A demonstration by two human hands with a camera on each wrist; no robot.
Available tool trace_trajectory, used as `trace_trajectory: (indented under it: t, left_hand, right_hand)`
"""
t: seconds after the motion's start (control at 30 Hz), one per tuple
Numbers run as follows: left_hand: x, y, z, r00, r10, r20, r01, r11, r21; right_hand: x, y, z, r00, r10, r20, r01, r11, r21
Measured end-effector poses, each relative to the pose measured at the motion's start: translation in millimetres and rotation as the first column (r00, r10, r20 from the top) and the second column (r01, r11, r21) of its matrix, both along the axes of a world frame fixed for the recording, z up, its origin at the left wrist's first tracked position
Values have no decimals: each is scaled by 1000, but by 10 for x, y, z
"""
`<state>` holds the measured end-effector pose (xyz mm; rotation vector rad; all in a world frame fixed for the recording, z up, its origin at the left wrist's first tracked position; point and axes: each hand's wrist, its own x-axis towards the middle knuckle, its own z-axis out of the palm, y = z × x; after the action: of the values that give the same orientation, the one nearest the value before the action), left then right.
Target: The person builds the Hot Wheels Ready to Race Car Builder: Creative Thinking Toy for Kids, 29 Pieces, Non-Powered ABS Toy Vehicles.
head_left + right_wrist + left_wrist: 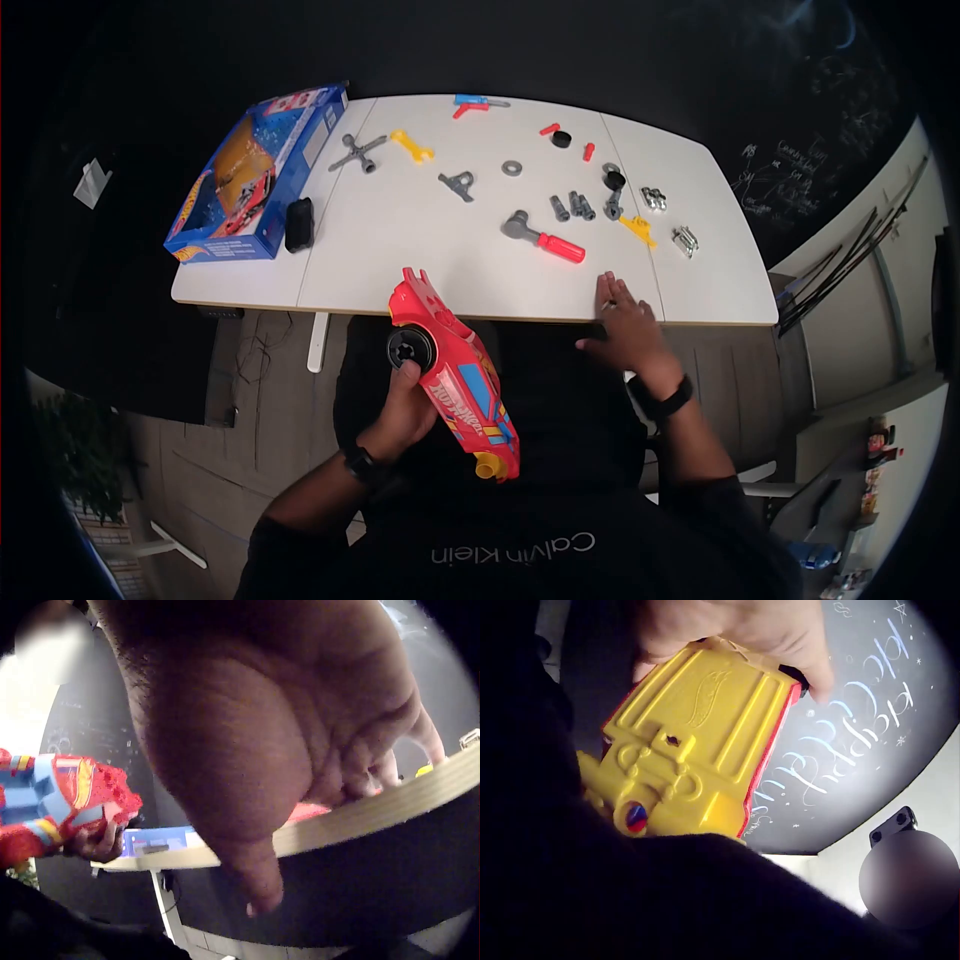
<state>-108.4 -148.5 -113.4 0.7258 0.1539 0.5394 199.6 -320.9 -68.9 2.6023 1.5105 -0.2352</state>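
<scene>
My left hand grips a red toy car tilted in front of the table, over my lap. A black wheel sits at its upper end, beside my thumb, and a yellow axle stub shows at the lower end. In the left wrist view the car's yellow underside faces the camera. My right hand lies at the table's front edge, fingers straight over the top and thumb out to the side, holding nothing. Nearest to it is a toy tool with a grey head and red handle.
On the white table lie a yellow wrench, a grey cross wrench, a blue and red toy drill, grey cylinders, a yellow part and chrome parts. A blue box stands left.
</scene>
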Motion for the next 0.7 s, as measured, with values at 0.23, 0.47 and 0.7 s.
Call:
trace_trajectory:
  t: [0.23, 0.47, 0.7]
  left_hand:
    - [-173, 101, -42, 999, -33, -14, 33, 999, -22]
    - [-436, 113, -32, 995, 28, -96, -30, 999, -14]
    - [-494, 68, 60, 987, 126, -104, -129, 991, -23]
  right_hand:
    - [389, -46, 795, 932, -143, -334, 153, 988, 4]
    - [719, 3, 742, 975, -185, -121, 185, 983, -10]
    - [1387, 319, 718, 987, -153, 38, 154, 988, -8]
